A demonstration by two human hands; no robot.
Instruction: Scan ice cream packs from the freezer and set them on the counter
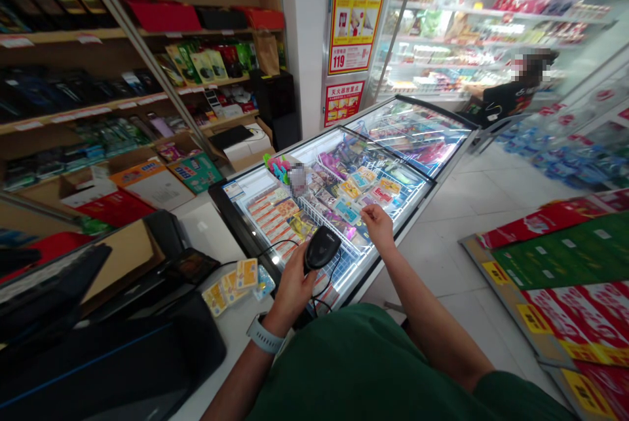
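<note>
My left hand (293, 280) is wrapped round the handle of a black barcode scanner (322, 248); its cable hangs down below. Over the chest freezer's glass lid (363, 146), my right hand (379, 224) is closed with its fingertips pinched together; anything between them is too small to make out. Just beyond those fingers, several small flat packets in blue (346, 210), yellow and red (382, 194) lie spread on the glass. More yellow packets (230, 287) lie in a loose pile on the white counter, to the left of the scanner.
A colourful toy-like item (279, 169) rests on the freezer's left part. Checkout equipment (147, 336) fills the counter at the left. Stacked red and green boxes (565, 264) stand at the right. A person in black (508, 99) is by the lit shelves at the back.
</note>
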